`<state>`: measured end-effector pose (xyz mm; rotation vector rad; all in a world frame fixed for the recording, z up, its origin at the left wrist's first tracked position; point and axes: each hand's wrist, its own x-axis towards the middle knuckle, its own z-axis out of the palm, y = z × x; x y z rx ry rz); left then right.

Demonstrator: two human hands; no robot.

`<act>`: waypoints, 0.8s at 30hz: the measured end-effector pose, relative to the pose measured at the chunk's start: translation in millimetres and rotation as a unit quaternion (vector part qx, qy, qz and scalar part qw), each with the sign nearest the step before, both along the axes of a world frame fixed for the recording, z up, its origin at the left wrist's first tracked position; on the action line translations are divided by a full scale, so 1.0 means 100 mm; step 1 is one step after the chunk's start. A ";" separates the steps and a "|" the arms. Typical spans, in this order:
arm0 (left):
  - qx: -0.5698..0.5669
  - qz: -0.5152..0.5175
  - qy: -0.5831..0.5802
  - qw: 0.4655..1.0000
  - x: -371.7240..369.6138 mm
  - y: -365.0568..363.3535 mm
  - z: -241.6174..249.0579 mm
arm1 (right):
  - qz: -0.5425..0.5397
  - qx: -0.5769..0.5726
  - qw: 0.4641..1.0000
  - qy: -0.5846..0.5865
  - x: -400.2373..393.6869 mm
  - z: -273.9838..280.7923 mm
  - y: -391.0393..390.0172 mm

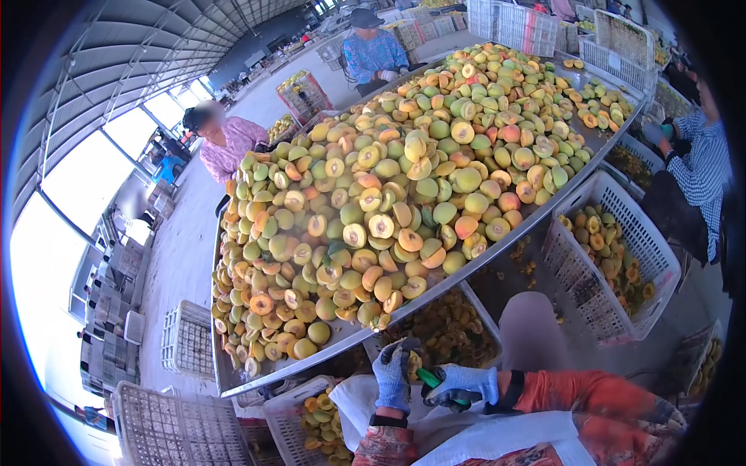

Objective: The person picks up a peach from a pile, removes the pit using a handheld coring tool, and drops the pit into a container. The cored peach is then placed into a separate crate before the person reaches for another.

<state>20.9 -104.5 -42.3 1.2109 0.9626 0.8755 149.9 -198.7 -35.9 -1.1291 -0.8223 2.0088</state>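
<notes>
1. The right hand, in a blue knit glove with dark-coated fingers, is clamping its fingers on a slim tool with a bright green handle. It is wrapping the handle closely, probably for firm control; the tool's working tip is staying out of clear view.
2. The left hand, gloved alike, is pinching a small yellow-orange piece of fruit between its fingers. It is holding the piece right beside the tool, seemingly to steady it against the handle's end.
3. Both hands are hovering above a white cloth covering on the person's lap, which is probably shielding the clothes from juice.
4. Just beyond the hands, a white-rimmed crate of brownish fruit pieces is sitting partly under the worktop, perhaps for easy reach.
5. The grey metal worktop is carrying a broad heap of green, yellow and orange fruits, many halved and some showing pits; its raised edge is likely keeping them from rolling off.
6. To the right, a white perforated plastic crate is holding more cut fruit.
7. Around the worktop, people in a pink top, a blue patterned top and a checked top are sitting close to it.
</notes>
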 end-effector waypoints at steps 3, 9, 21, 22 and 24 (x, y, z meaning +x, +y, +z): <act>-0.016 0.036 0.049 0.998 0.00 -0.07 0.07 | 0.030 0.002 0.995 -0.099 -0.06 0.01 0.02; 0.056 0.083 -0.017 0.995 0.00 0.04 0.32 | 0.016 0.029 0.999 0.029 -0.01 0.25 0.15; 0.087 0.102 0.035 0.990 0.15 0.14 0.02 | -0.010 0.163 0.970 -0.178 0.04 0.21 0.27; 0.042 0.121 0.037 0.991 0.15 0.15 -0.01 | -0.015 0.160 0.971 -0.175 0.05 0.20 0.25; 0.016 0.117 0.022 0.993 0.14 0.13 -0.01 | 0.003 0.093 0.990 -0.105 0.10 0.20 0.22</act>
